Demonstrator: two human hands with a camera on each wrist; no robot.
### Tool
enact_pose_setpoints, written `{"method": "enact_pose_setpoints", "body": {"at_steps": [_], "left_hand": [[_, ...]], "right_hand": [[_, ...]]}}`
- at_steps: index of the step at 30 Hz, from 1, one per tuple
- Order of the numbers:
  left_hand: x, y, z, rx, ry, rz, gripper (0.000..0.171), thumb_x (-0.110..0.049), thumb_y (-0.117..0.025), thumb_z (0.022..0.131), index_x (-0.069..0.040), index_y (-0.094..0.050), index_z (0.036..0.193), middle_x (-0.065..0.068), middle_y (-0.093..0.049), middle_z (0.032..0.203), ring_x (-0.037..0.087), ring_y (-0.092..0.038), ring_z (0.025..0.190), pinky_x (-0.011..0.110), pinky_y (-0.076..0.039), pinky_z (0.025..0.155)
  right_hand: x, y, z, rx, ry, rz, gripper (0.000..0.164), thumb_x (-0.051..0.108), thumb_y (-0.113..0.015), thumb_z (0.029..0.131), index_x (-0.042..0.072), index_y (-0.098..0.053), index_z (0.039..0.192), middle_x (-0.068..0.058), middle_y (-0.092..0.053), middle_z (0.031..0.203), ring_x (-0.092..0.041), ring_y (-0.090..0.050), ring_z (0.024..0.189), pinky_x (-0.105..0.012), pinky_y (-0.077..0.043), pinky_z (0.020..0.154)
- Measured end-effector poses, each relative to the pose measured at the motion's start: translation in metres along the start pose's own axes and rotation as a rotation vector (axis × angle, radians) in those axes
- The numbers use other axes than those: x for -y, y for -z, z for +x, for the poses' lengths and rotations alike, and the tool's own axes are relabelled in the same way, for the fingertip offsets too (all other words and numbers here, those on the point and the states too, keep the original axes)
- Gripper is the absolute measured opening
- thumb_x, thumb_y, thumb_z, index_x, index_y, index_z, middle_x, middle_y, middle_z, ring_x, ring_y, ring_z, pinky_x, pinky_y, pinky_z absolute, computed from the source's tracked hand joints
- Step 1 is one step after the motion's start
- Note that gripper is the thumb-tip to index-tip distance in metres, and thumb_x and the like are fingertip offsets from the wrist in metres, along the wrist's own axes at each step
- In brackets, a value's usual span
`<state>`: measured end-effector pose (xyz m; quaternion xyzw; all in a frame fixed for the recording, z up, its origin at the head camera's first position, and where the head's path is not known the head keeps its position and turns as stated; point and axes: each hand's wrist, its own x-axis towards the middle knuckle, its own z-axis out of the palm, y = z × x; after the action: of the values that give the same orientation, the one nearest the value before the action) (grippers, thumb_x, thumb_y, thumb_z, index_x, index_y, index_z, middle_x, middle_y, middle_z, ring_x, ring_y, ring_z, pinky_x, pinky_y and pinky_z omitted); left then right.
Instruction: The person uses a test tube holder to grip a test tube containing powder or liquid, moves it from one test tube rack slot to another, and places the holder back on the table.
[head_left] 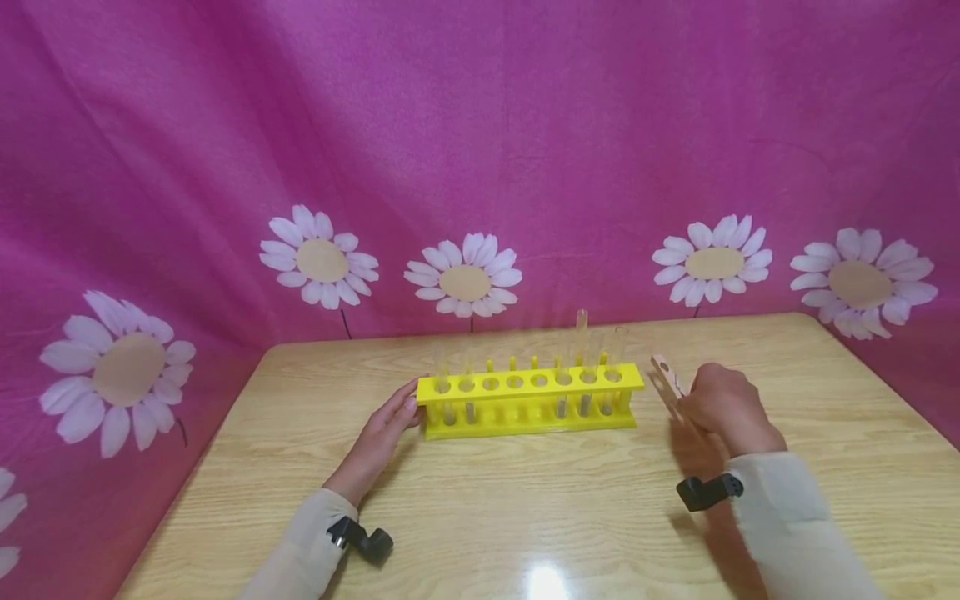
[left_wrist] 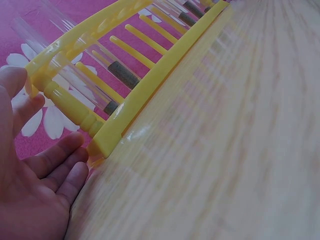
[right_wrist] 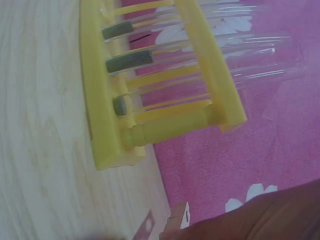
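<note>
A yellow test tube rack (head_left: 525, 428) stands on the table, its length running across the head view. Clear test tubes (head_left: 585, 402) stand in its holes at both ends, several with dark matter at the bottom (left_wrist: 123, 75) (right_wrist: 129, 61). My left hand (head_left: 382, 429) is at the rack's left end, thumb and a finger pinching the end of the top plate while the other fingers lie by the base. To the right of the rack, my right hand (head_left: 726, 408) grips a wooden test tube holder (head_left: 664, 372), its jaws pointing toward the back.
The wood-grain table (head_left: 480, 508) carries the rack near its middle. Behind and at the sides hangs a pink cloth (head_left: 570, 150) with white flowers. Short yellow pegs (head_left: 513, 363) rise along the rack's back. Black wrist cameras (head_left: 363, 542) sit on both cuffs.
</note>
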<state>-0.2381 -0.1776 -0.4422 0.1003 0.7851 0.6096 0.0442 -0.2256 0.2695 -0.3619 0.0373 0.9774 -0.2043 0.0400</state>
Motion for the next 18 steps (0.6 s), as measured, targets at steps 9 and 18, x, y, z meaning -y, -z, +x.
{"method": "enact_pose_setpoints", "body": {"at_steps": [9, 18], "left_hand": [[0.001, 0.001, 0.000, 0.010, 0.008, -0.007, 0.061, -0.051, -0.039, 0.101, -0.018, -0.033, 0.151, 0.006, -0.044, 0.147, 0.026, -0.046, 0.130, 0.048, -0.034, 0.110], [0.001, 0.002, 0.000, 0.021, -0.005, -0.012, 0.057, -0.048, -0.039, 0.102, -0.019, -0.034, 0.151, 0.005, -0.042, 0.149, 0.026, -0.045, 0.131, 0.047, -0.034, 0.110]], "right_hand": [[-0.002, -0.010, 0.002, 0.059, -0.028, 0.032, 0.013, 0.008, -0.062, 0.076, 0.000, -0.060, 0.067, -0.008, -0.047, 0.061, -0.025, -0.045, 0.058, -0.030, -0.036, 0.048], [-0.003, -0.014, 0.005, 0.098, -0.056, 0.061, 0.014, 0.009, -0.065, 0.077, -0.005, -0.062, 0.076, -0.011, -0.050, 0.068, -0.027, -0.048, 0.061, -0.031, -0.040, 0.051]]}}
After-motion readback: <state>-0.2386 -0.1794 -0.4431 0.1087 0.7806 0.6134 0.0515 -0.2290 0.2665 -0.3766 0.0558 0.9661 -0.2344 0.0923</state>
